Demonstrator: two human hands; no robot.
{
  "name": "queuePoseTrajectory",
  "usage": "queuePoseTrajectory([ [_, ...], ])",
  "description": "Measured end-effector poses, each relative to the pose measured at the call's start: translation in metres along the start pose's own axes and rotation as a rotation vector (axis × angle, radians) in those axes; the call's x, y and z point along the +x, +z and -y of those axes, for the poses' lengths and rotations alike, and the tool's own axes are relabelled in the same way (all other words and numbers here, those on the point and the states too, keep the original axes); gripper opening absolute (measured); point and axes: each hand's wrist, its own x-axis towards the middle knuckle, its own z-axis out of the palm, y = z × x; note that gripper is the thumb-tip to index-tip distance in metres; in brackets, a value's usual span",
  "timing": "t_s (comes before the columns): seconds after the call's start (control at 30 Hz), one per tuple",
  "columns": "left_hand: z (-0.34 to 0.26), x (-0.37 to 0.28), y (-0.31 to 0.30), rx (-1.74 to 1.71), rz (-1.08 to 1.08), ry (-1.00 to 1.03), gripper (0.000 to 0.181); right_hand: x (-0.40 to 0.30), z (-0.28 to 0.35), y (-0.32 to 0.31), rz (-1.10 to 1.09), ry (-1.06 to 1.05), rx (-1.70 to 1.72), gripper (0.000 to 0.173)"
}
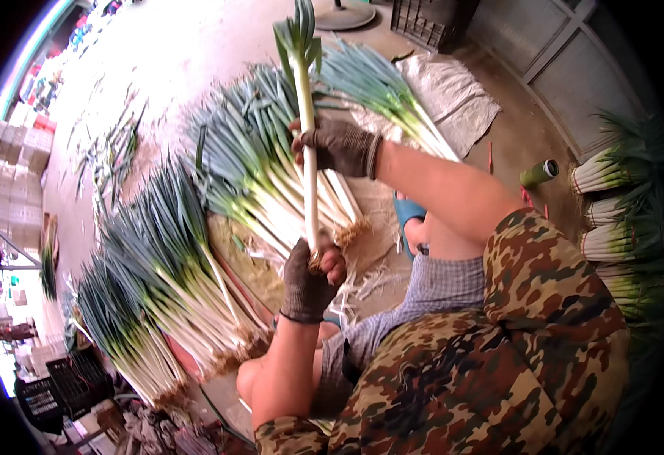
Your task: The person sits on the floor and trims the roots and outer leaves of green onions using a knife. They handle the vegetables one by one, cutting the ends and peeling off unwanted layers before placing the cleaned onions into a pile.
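Observation:
Upright before me stands a long green onion (309, 196), leafy end at the top and root end at the bottom. My right hand (337, 147), in a brown knit glove, is closed around the upper part of its white shaft. Lower down, my left hand (315, 278) holds the root end; its glove leaves the fingertips bare, and these look slightly blurred. Just behind the held stalk lies a broad pile of green onions (258, 170), roots towards me. Another pile (178, 273) lies to the left, beside a smaller pile (133, 335).
A few green onions (388, 96) rest near a white woven sack (451, 96). Tied bundles (610, 242) line the right side, near a green cup-like container (539, 173). Loose leaf trimmings (118, 148) litter the floor. Black crates (76, 381) stand at lower left; peeled skins (366, 284) lie by my feet.

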Motion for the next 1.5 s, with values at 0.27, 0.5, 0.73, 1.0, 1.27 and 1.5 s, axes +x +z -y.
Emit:
queuePoseTrajectory([
  [0.27,0.017,0.014,-0.020,0.520,-0.297,-0.088,0.029,0.001,0.003,-0.010,-0.073,0.097,-0.310,0.043],
  [0.5,0.020,0.034,-0.039,0.532,-0.384,-0.222,0.026,0.021,0.006,-0.030,0.010,0.011,-0.517,0.038],
  [0.73,0.042,0.030,-0.059,1.789,0.046,-0.275,0.022,0.074,-0.008,0.089,0.021,-0.011,-0.491,0.039],
  [1.0,0.045,-0.020,-0.035,1.862,-0.220,0.020,0.023,0.102,-0.137,0.246,0.413,0.171,-0.817,0.053],
  [1.27,0.047,-0.008,-0.061,1.946,-0.344,0.255,0.019,0.115,-0.175,-0.029,-0.159,0.259,-1.277,0.065],
  [1.5,0.044,-0.022,0.002,2.173,-0.249,-0.090,0.031,0.065,-0.200,-0.204,-0.409,0.693,-1.529,0.057],
])
